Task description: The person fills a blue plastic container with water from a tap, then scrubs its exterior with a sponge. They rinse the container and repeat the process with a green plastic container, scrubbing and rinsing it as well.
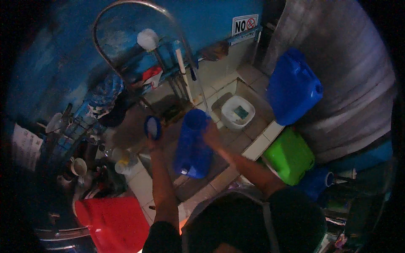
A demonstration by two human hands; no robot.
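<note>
In the sink in front of me stands a blue plastic container [190, 149], its round open mouth facing up. My right hand [212, 138] grips this container by its right side, close to the mouth; the fingers are partly in shadow. To the left, my left hand [153, 140] holds up a round blue lid [152, 127] with a pale inner face, apart from the container. Above the mouth ends a thin clear tube or stream from the curved metal faucet pipe [182, 31].
A white basin [238, 111] with something green in it sits in the right sink section. A blue jerrycan [294, 88] and a green container [290, 157] stand at the right. A red container [113, 223] is lower left, beside cups and dishes [79, 166]. A grey curtain [341, 80] hangs at right.
</note>
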